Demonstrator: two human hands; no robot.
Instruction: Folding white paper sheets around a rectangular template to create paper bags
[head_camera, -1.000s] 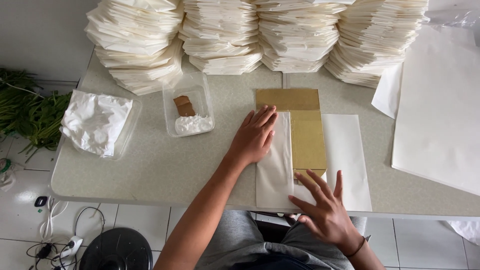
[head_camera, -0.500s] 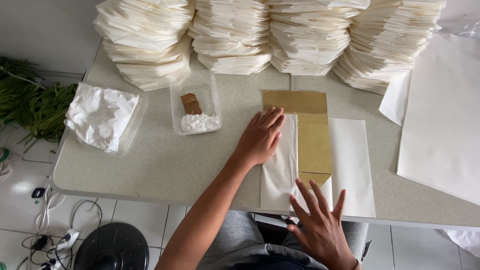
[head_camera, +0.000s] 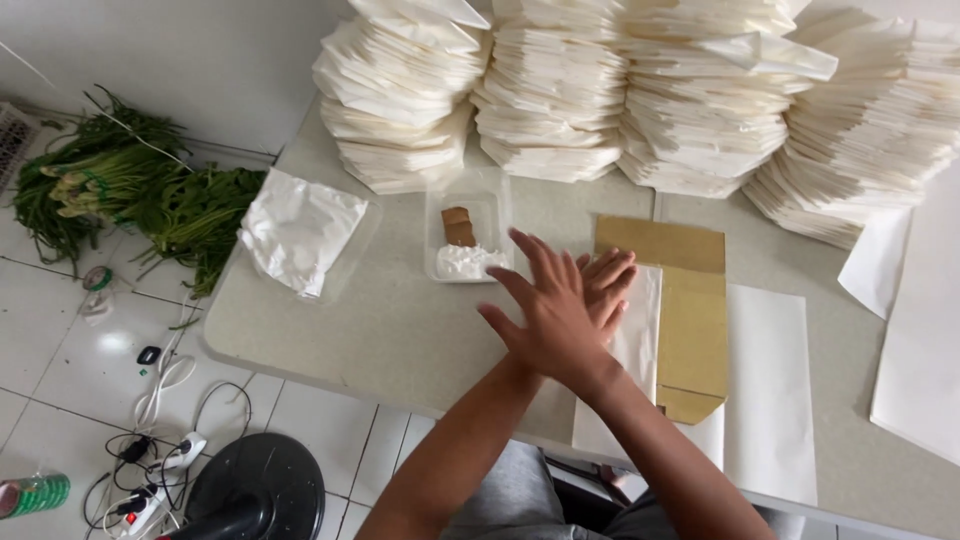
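A person seated at a pale speckled table (head_camera: 380, 330) lays both hands flat on a folded sheet of white paper (head_camera: 640, 330), the right hand (head_camera: 550, 310) crossed over the left hand (head_camera: 605, 280), which shows only as fingertips peeking out beyond it. The fingers of the right hand are spread and straight, gripping nothing and pressing palm-down; those of the left look extended too, though most of that hand is hidden. The stacked palms appear to bear down on the paper's left flap, probably to flatten a fold against the brown cardboard template (head_camera: 690, 320) just beside them. That template is L-shaped, its long axis running from the far side of the table toward the person, with a short arm turned left at the far end; the white sheet lies under and around it with the same lengthwise run, its near edge overhanging the table's front. A clear plastic tub (head_camera: 465, 245) holding a white paste and a small brown block stands close by on the left, likely within reach for gluing. Further left sits a crumpled white cloth in a tray (head_camera: 300, 230). Tall stacks of finished white paper bags (head_camera: 640, 100) line the far edge, and bundles of green leafy stalks (head_camera: 130, 200) lie on the tiled floor.
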